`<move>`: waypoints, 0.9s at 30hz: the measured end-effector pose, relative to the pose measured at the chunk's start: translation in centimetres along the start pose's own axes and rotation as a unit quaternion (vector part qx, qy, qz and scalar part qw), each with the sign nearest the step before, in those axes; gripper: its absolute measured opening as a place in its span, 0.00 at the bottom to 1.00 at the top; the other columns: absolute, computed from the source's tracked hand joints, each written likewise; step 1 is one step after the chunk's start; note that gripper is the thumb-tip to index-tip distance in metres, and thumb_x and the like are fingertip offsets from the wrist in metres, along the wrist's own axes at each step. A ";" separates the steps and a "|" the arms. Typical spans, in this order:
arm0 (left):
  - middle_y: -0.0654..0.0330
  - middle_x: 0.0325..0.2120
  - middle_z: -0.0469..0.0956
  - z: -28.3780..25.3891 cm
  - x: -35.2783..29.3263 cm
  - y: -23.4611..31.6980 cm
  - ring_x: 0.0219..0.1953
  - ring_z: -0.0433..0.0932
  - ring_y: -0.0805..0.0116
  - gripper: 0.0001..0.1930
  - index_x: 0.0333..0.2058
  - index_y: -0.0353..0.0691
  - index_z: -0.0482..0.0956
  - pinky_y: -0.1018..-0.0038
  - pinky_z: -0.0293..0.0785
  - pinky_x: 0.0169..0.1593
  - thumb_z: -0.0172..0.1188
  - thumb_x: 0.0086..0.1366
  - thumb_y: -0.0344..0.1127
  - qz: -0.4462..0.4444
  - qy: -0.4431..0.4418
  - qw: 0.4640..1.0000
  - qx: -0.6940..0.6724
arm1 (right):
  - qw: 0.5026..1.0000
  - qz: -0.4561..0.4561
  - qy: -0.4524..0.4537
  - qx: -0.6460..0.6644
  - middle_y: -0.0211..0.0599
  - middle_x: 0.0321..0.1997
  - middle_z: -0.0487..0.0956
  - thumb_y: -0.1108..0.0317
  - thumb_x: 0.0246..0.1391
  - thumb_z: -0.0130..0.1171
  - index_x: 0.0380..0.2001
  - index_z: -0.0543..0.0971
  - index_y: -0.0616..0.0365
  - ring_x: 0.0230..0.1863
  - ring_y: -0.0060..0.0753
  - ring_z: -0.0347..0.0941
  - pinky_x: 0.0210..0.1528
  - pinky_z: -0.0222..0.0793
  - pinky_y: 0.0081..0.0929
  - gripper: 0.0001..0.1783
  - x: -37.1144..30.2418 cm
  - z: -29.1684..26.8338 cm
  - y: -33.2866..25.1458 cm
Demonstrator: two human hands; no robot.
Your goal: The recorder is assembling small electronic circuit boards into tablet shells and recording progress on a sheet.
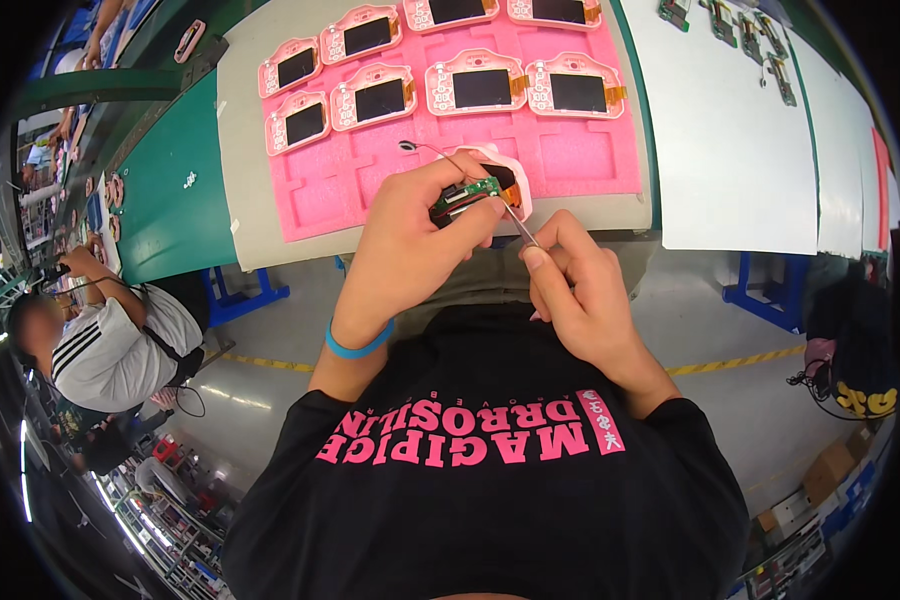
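My left hand (415,235), a blue band at its wrist, grips a small green circuit board (482,188) between thumb and fingers. Partly behind that board is a pink shell (523,183) with a dark screen, mostly hidden by my fingers. A thin wire runs from the board to a small round black part (407,146) that sticks out to the left. My right hand (576,285) pinches slim metal tweezers (520,226), whose tip touches or nearly touches the board's lower right edge beside an orange ribbon cable (511,196).
A pink foam tray (310,205) holds several pink shells with dark screens (475,88). On a white sheet (725,150) at the right lie several green circuit boards (750,35). A green mat (175,190) covers the left side. A person in a white shirt (130,345) sits at far left.
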State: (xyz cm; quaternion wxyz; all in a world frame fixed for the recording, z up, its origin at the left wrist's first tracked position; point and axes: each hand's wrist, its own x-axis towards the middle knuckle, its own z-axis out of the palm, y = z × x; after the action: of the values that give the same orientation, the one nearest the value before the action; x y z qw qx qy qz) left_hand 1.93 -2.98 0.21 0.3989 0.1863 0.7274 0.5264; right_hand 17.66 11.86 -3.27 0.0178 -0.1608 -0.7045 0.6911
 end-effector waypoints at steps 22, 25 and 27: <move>0.58 0.42 0.86 0.4 -0.7 1.2 0.29 0.79 0.72 0.21 0.61 0.39 0.82 0.80 0.77 0.33 0.66 0.70 0.31 0.052 0.039 0.998 0.022 | 0.910 -0.213 0.035 -0.355 0.29 0.41 0.87 0.77 0.56 0.70 0.54 0.85 0.53 0.31 0.32 0.76 0.36 0.74 0.26 0.21 3.8 -5.1 -0.6; 0.60 0.44 0.86 0.4 -0.7 -0.5 0.31 0.79 0.72 0.25 0.62 0.41 0.82 0.78 0.77 0.36 0.71 0.65 0.31 0.102 0.076 0.989 0.071 | 0.896 -0.226 0.014 -0.381 0.29 0.39 0.86 0.78 0.54 0.71 0.53 0.86 0.53 0.29 0.30 0.73 0.35 0.71 0.25 0.22 4.5 -5.1 -0.4; 0.63 0.45 0.86 0.6 0.0 -2.1 0.32 0.79 0.71 0.30 0.62 0.44 0.82 0.77 0.77 0.39 0.76 0.60 0.33 0.180 0.086 0.966 0.162 | 0.906 -0.207 0.012 -0.368 0.28 0.34 0.83 0.80 0.53 0.72 0.50 0.87 0.56 0.26 0.25 0.66 0.32 0.66 0.23 0.20 4.8 -4.8 -0.7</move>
State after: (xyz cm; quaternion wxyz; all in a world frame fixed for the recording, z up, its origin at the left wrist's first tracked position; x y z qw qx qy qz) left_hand 2.70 -3.46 -1.79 0.1975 0.3307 0.7891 0.4785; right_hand 14.15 17.71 -3.34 0.1083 -0.0143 -0.9259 0.3615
